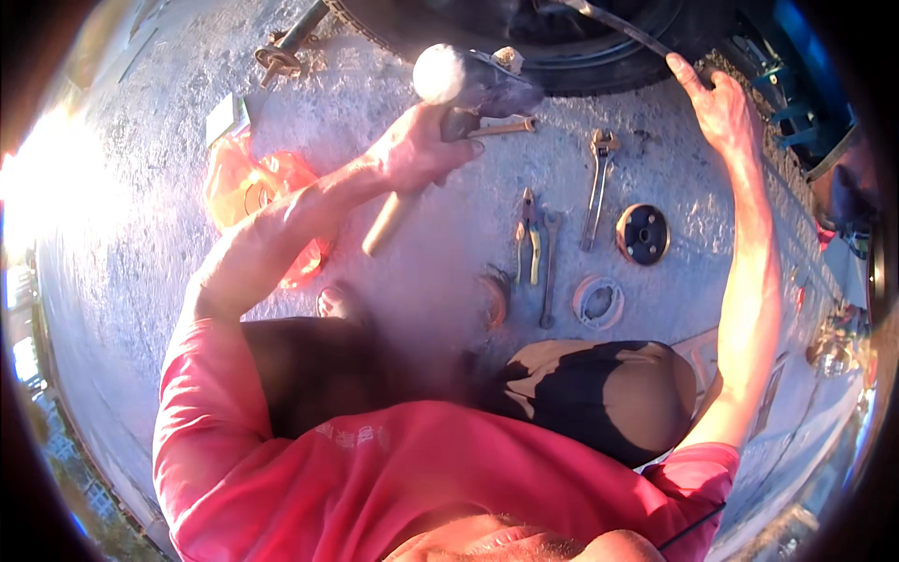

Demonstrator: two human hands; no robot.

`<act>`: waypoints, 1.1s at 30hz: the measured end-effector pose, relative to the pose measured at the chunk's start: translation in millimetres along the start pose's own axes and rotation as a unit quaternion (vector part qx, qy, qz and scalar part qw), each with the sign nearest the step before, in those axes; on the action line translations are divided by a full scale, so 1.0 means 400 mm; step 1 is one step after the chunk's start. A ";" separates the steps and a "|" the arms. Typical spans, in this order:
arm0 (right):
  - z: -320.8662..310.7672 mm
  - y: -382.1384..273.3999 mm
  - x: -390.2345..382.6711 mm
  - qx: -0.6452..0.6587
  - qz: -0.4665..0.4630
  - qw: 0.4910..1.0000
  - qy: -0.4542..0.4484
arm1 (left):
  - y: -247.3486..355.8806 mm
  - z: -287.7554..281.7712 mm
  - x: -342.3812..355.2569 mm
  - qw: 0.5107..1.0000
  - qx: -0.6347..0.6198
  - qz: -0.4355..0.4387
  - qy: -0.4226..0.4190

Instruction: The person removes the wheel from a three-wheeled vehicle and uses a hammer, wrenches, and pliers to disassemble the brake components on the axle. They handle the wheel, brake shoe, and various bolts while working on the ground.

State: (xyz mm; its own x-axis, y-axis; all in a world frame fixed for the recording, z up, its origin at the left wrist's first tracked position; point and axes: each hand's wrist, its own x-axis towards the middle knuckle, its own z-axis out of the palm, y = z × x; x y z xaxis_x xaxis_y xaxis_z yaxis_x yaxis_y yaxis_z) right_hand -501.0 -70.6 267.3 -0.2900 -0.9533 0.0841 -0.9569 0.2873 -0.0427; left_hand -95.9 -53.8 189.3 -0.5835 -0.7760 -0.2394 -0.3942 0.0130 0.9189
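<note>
My left hand (420,148) grips the wooden handle of a heavy hammer (468,80), whose dark head with a pale round face is raised near a black tyre (562,47) at the top. My right hand (716,98) reaches up to the tyre's edge and closes around a thin dark rod (623,28) that runs over the tyre. I squat on concrete ground (169,122), with my knees below the hands.
On the ground between my arms lie an adjustable wrench (599,183), pliers with yellow grips (527,234), a spanner (550,272), a round dark hub part (642,233) and a ring-shaped part (598,302). An orange plastic bag (253,192) lies left. Blue machinery (796,103) stands at right.
</note>
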 end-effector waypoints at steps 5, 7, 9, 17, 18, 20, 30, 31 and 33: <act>0.015 -0.007 -0.014 0.012 -0.020 0.999 0.048 | -0.103 0.040 -0.033 0.996 0.039 -0.081 0.021; 0.023 -0.031 0.011 0.034 -0.026 0.999 0.000 | -0.075 0.036 -0.049 0.995 0.031 -0.095 0.017; -0.016 -0.018 0.005 0.036 -0.008 0.996 -0.087 | -0.036 0.031 -0.027 0.996 0.041 -0.071 0.033; 0.004 -0.044 -0.031 0.012 0.035 0.999 0.028 | 0.128 0.026 0.066 0.959 0.138 0.128 0.211; -0.006 -0.042 -0.041 0.007 0.033 0.999 0.036 | 0.121 0.019 0.096 0.954 0.156 0.141 0.213; -0.017 -0.042 -0.047 0.002 0.033 0.999 0.043 | 0.087 0.011 0.150 0.946 0.169 0.153 0.232; -0.021 -0.053 -0.051 0.019 0.026 0.999 0.013 | 0.130 0.002 0.116 0.937 0.148 0.187 0.254; -0.020 -0.058 -0.051 0.013 0.026 1.000 0.008 | 0.126 -0.002 0.120 0.942 0.156 0.156 0.254; -0.021 -0.067 -0.046 0.002 0.021 1.000 0.001 | 0.123 -0.011 0.129 0.946 0.173 0.097 0.257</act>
State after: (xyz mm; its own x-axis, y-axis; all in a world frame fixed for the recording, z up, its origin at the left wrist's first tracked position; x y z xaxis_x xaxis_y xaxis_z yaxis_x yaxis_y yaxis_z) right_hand -470.1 -60.0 275.1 -0.3304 -0.9401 0.0838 -0.9436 0.3272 -0.0497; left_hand -142.2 -96.1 223.7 -0.2821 -0.9406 0.1886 -0.5757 0.3233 0.7510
